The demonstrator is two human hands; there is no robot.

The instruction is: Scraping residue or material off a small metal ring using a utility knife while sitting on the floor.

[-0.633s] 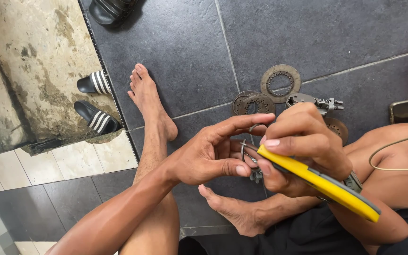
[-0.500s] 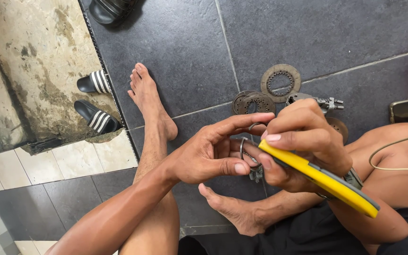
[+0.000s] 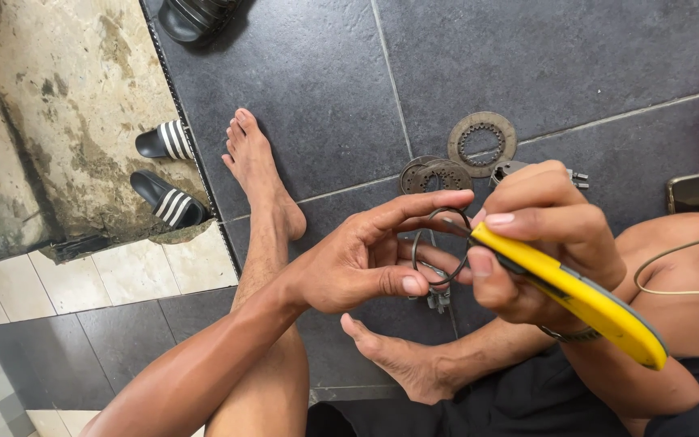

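wire ring [image 3: 438, 247] between both hands | left hand [image 3: 366, 259] pinches ring | right hand [image 3: 540, 235] grips yellow pliers [image 3: 576, 295]

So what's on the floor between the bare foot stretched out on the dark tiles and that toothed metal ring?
In the head view, between the foot and the toothed ring lie bare dark tile, a grout line, and a stack of round metal discs beside the ring.

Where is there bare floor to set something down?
Bare dark tile lies above the toothed ring, toward the top right. Crowded: around the left hand, right hand with yellow-handled pliers, and discs.
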